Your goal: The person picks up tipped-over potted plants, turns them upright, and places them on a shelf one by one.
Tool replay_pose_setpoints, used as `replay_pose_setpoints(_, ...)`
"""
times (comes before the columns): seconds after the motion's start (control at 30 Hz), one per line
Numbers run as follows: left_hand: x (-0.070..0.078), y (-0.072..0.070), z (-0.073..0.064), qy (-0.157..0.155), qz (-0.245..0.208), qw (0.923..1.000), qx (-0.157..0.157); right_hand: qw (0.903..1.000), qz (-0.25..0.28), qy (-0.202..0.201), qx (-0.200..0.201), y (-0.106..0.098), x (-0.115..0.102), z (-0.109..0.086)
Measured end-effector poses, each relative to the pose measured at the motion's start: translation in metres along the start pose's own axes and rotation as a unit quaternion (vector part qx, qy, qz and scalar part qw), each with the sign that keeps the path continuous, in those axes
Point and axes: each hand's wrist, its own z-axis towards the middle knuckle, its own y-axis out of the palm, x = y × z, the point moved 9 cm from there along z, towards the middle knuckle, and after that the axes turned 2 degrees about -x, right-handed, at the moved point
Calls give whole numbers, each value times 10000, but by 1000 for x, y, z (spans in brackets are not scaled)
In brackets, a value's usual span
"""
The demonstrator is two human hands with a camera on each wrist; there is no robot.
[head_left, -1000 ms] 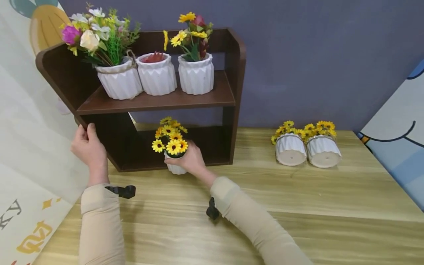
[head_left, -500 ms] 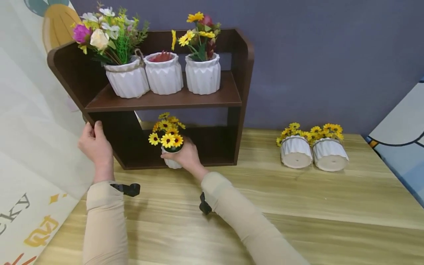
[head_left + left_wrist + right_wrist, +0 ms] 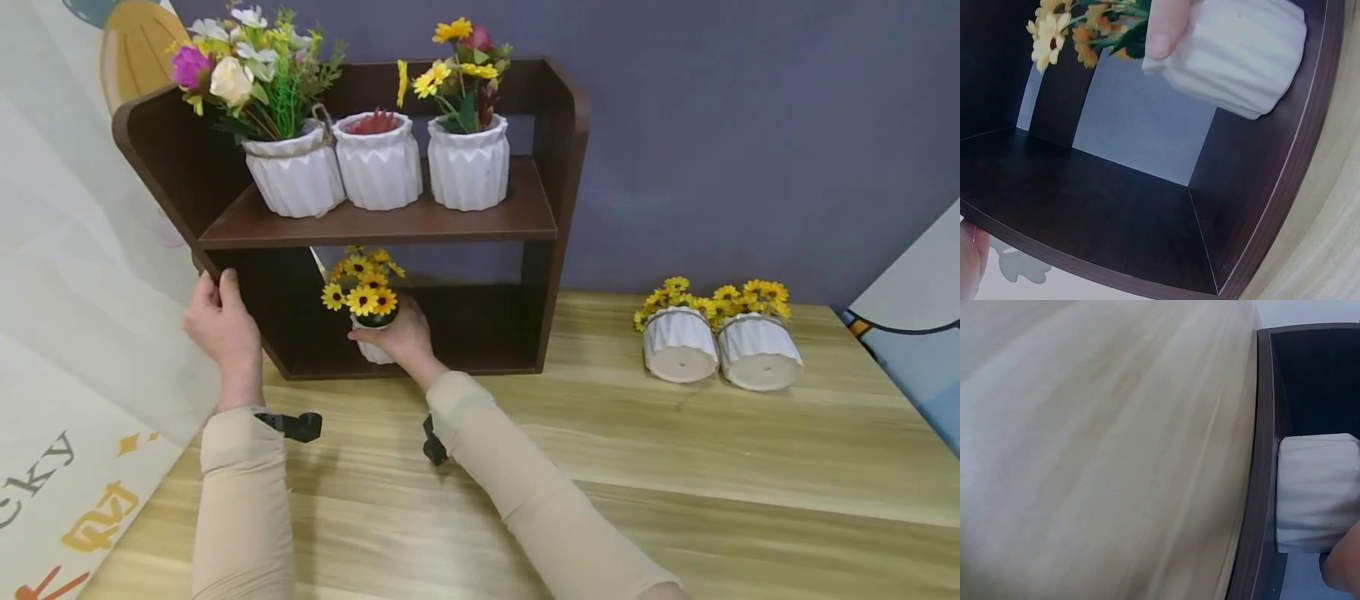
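In the head view my right hand (image 3: 405,333) grips a white ribbed flower pot (image 3: 375,352) with small yellow daisy-like flowers (image 3: 363,287). That pot is upright at the front of the lower compartment of a dark brown shelf (image 3: 442,371). The left wrist view shows the pot (image 3: 1241,56) low over or on the bottom board, with a thumb (image 3: 1166,28) at its rim. My left hand (image 3: 225,325) holds the front edge of the shelf's left side panel between thumb and fingers; some fingers are hidden behind it. The right wrist view has the pot (image 3: 1316,494) just inside the shelf edge.
On the upper board stand a pot of mixed flowers (image 3: 292,175), a pot with a reddish plant (image 3: 378,167) and a pot of yellow and red flowers (image 3: 468,167). Two yellow-flowered pots (image 3: 680,346) (image 3: 759,354) lie tipped on the wooden table (image 3: 675,467) at the right.
My right hand has carried the yellow-flowered pot leftward and inward, from the shelf's front edge into the lower compartment. My left hand keeps its hold on the side panel. The view has shifted slightly.
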Motion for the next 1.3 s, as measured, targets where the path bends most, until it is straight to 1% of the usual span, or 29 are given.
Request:
replay_pose_setpoints(0.17, 1, -1, -2, -45, 10, 10000, 46, 9997, 170, 146, -105, 5, 0, 5)
replay_pose_setpoints(0.37, 1, 2, -6, -28, 76, 10000, -17, 9991, 229, 317, -158, 10, 4, 10)
replay_pose_setpoints(0.47, -1, 3, -7, -77, 6, 10000, -1, 9989, 299, 292, -201, 12, 4, 11)
replay_pose_setpoints(0.57, -2, 2, -7, -71, -5, 10000, 28, 9990, 227, 217, -320, 14, 3, 13)
replay_pose_setpoints(0.63, -2, 2, -7, -62, 4, 10000, 35, 9987, 129, 168, -456, 14, 1, 13)
replay_pose_setpoints(0.73, -3, 2, -6, -34, 70, 10000, 53, 9977, -204, 129, -637, 11, 0, 13)
replay_pose_setpoints(0.87, -3, 2, -2, 29, 137, 9999, 70, 9949, -604, -37, -801, 2, -5, 12)
replay_pose_setpoints(0.93, -3, 2, -1, 37, 85, 9999, 65, 9927, -789, -160, -903, -3, -7, 11)
replay_pose_setpoints(1.1, -3, 3, 1, -33, -28, 10000, 58, 9864, -1124, -271, -1165, -14, -9, 1)
replay_pose_setpoints(1.3, -5, 3, 0, -75, 27, 10000, 41, 9790, -1485, -394, -1343, -22, -12, -12)
